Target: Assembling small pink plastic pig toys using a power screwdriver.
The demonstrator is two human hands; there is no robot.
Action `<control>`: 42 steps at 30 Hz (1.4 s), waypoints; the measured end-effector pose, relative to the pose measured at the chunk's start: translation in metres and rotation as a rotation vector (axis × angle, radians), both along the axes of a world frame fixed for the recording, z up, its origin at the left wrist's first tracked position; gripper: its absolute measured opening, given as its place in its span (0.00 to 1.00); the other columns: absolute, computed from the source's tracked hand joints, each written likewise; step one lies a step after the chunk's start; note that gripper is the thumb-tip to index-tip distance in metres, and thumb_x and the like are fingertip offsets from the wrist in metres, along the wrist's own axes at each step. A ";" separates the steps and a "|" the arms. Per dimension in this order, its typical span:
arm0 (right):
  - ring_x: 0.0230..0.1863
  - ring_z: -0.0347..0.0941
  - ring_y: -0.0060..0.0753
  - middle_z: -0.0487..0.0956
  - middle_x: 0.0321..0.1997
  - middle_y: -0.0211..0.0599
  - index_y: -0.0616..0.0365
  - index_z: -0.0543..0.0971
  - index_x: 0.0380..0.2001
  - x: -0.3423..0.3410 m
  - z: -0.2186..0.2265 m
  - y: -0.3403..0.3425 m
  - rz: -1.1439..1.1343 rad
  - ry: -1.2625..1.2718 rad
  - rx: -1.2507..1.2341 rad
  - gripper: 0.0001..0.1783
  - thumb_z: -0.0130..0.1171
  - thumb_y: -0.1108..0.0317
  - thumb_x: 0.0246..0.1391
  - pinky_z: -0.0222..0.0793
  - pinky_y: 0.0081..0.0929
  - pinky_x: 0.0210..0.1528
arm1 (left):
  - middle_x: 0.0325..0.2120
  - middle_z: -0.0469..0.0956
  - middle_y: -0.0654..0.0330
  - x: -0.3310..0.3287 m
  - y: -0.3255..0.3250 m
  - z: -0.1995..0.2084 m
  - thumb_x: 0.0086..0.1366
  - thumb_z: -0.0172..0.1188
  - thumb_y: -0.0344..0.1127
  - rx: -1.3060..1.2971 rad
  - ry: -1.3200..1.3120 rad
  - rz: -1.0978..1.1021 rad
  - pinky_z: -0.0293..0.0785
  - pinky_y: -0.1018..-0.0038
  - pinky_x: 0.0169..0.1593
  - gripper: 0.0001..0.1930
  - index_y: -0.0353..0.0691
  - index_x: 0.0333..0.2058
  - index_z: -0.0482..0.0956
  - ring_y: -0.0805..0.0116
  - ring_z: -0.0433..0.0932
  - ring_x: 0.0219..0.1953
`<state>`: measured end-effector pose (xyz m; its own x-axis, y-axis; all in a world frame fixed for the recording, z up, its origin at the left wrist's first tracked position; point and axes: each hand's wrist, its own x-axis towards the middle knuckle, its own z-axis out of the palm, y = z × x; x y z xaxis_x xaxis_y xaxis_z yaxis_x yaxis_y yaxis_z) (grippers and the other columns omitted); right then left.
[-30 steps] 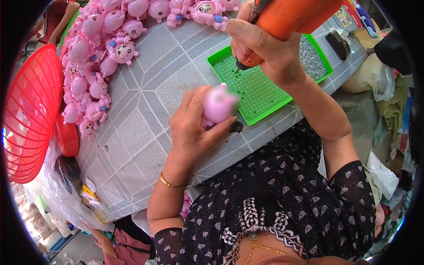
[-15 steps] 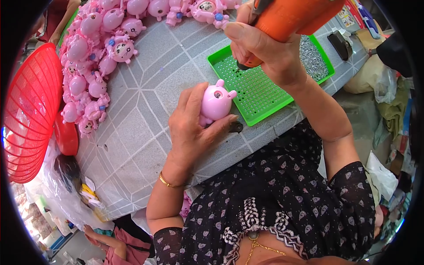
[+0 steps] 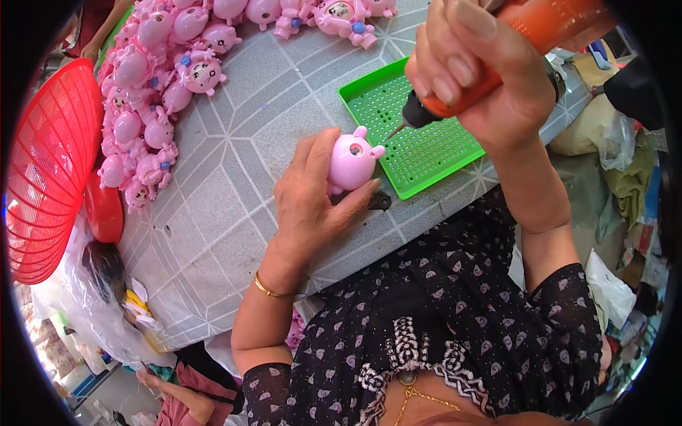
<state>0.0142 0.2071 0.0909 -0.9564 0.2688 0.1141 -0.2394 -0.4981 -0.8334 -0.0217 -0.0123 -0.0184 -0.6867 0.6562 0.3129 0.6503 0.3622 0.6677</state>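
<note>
My left hand (image 3: 298,195) is wrapped round a pink plastic animal figure (image 3: 348,170), its rounded back turned up and its small ears pointing away. A round hole with something dark inside shows near the top. In my right hand (image 3: 515,99) is an orange electric screwdriver (image 3: 558,25), gripped with the fingers curled round its body. Its black nose (image 3: 415,112) and thin bit point down and left, a short way from the figure's ear and apart from the hole. Beneath the tool lies a green perforated tray (image 3: 440,177); my right hand and forearm hide its right part.
Many pink figures (image 3: 131,71) are heaped along the far left of the grey tiled-pattern table (image 3: 213,248). A red mesh basket (image 3: 53,170) leans at the left edge. A small black piece (image 3: 380,201) lies by my left thumb. Another person's arm (image 3: 181,389) shows at lower left.
My right hand has lowered and turned the screwdriver, so its bit now shows close to the figure. My left hand keeps its hold on the figure, nearly still.
</note>
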 end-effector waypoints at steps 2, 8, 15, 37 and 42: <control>0.16 0.69 0.27 0.71 0.17 0.30 0.56 0.70 0.27 0.006 0.005 -0.003 0.065 -0.067 0.025 0.11 0.63 0.71 0.60 0.71 0.28 0.25 | 0.43 0.78 0.49 -0.001 0.001 -0.002 0.52 0.77 0.40 0.024 0.019 -0.006 0.79 0.59 0.40 0.36 0.38 0.58 0.73 0.48 0.81 0.39; 0.16 0.68 0.23 0.71 0.17 0.31 0.57 0.72 0.27 0.003 0.002 -0.004 0.210 -0.067 0.032 0.13 0.66 0.71 0.60 0.70 0.24 0.24 | 0.44 0.78 0.49 -0.002 0.001 -0.002 0.51 0.78 0.41 0.046 0.028 -0.008 0.78 0.60 0.40 0.36 0.38 0.57 0.73 0.49 0.82 0.40; 0.18 0.70 0.22 0.72 0.18 0.31 0.57 0.72 0.27 0.000 -0.005 -0.012 0.149 -0.022 0.016 0.12 0.66 0.73 0.60 0.68 0.21 0.21 | 0.44 0.78 0.50 -0.001 0.000 -0.002 0.51 0.78 0.42 0.032 0.030 -0.006 0.78 0.60 0.40 0.36 0.39 0.58 0.73 0.49 0.82 0.39; 0.20 0.69 0.16 0.75 0.20 0.26 0.60 0.78 0.27 0.006 -0.022 -0.021 -0.028 -0.032 0.343 0.08 0.69 0.74 0.53 0.63 0.18 0.24 | 0.43 0.77 0.50 -0.001 -0.002 -0.003 0.52 0.77 0.42 0.014 0.029 -0.005 0.78 0.60 0.39 0.36 0.39 0.58 0.72 0.49 0.81 0.38; 0.21 0.74 0.16 0.78 0.23 0.23 0.60 0.81 0.34 -0.020 -0.043 -0.035 -0.418 0.589 0.378 0.11 0.75 0.72 0.51 0.74 0.16 0.25 | 0.42 0.77 0.50 0.000 0.003 -0.001 0.52 0.77 0.43 -0.011 0.022 -0.030 0.77 0.59 0.38 0.36 0.39 0.58 0.72 0.48 0.81 0.37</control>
